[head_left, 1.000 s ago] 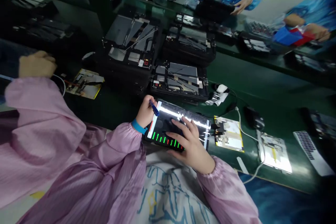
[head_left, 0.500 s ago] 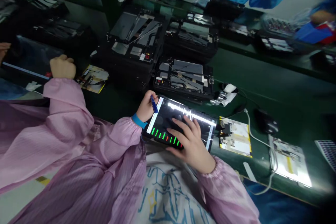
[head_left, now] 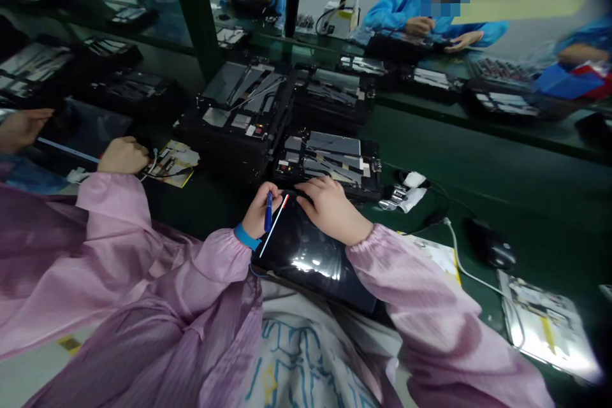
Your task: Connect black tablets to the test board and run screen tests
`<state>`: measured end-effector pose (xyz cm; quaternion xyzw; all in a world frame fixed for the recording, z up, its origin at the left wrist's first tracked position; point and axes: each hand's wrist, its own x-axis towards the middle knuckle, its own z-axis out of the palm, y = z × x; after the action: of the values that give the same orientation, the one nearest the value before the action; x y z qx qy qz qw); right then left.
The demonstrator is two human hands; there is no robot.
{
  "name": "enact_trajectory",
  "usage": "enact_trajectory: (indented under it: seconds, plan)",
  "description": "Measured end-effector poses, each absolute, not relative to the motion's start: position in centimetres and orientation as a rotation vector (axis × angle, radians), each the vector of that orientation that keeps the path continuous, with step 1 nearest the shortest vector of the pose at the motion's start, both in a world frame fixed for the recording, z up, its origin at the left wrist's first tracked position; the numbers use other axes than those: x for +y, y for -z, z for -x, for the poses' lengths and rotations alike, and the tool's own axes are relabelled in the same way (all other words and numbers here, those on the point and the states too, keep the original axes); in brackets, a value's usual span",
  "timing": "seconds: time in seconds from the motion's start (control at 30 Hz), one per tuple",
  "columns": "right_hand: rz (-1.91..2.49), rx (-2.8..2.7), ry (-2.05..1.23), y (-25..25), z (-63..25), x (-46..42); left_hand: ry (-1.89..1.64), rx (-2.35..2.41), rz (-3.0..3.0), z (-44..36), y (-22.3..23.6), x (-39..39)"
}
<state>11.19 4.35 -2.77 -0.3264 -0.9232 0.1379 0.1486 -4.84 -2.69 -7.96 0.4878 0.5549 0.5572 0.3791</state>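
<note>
A tablet point(head_left: 310, 248) lies tilted against my lap at the table's near edge. Its screen is mostly dark, with a bright strip down the left side. My left hand point(head_left: 255, 213), with a blue band at the wrist, is closed around a blue pen point(head_left: 268, 211) at the tablet's left edge. Over the tablet's far edge curl the fingers of my right hand point(head_left: 329, 207), its thumb on the screen side; the fingertips are partly hidden. Just beyond them sits an opened black device point(head_left: 329, 156) with its inner parts showing.
Stacked opened devices point(head_left: 239, 102) stand behind. To the right are a cable point(head_left: 471, 277), a black mouse point(head_left: 490, 245) and a bare panel point(head_left: 545, 325). On the left, another person's hand point(head_left: 123, 155) rests near a second tablet point(head_left: 86, 127). Blue-sleeved people work across the bench.
My right hand has moved from the middle of the screen to the tablet's far edge. The graph and green text are gone from the screen, now mostly dark. The pen stays in my left hand.
</note>
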Motion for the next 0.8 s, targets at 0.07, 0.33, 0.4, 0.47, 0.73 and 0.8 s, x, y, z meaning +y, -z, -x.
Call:
enact_trajectory:
  seconds: [0.07, 0.33, 0.4, 0.47, 0.73, 0.8]
  plan:
    - [0.912, -2.695, -0.454, 2.6, -10.2, 5.0, -1.413, 1.428, -1.241, 4.8, 7.9, -2.7]
    - [0.884, -2.620, -0.671, 2.8, -9.6, 6.4, -1.400, 1.408, -1.126, 4.6, 8.0, -2.7]
    - [0.895, -2.597, -0.708, 2.9, -9.6, 6.6, -1.410, 1.392, -1.109, 4.6, 8.1, -2.6]
    - [0.886, -2.596, -0.722, 2.8, -9.4, 6.7, -1.408, 1.392, -1.108, 4.6, 8.3, -2.5]
    - [0.646, -2.633, -0.631, 1.3, -11.3, 4.6, -1.376, 1.406, -1.030, 4.4, 7.7, -2.6]
    - [0.589, -2.618, -0.688, 1.3, -13.3, 3.1, -1.374, 1.410, -1.018, 4.4, 7.7, -2.6]
